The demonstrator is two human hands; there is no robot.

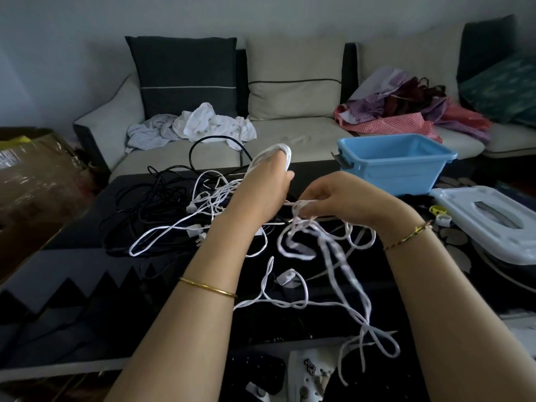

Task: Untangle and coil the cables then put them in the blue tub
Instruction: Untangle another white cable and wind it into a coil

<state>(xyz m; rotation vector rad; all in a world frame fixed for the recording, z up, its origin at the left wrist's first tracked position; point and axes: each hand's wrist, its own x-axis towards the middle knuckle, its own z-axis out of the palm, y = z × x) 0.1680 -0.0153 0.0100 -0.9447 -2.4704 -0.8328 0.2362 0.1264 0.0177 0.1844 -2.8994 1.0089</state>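
White cable wound round left hand, right hand fingers pinching its loose tangle

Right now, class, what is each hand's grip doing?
Left hand: closed, with white cable wound round its fingers.
Right hand: closed, pinching tangled white cable.

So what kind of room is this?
Most likely a home living room: a sofa with cushions, laundry heaped on its seat, and a low dark table in front holding the cables.
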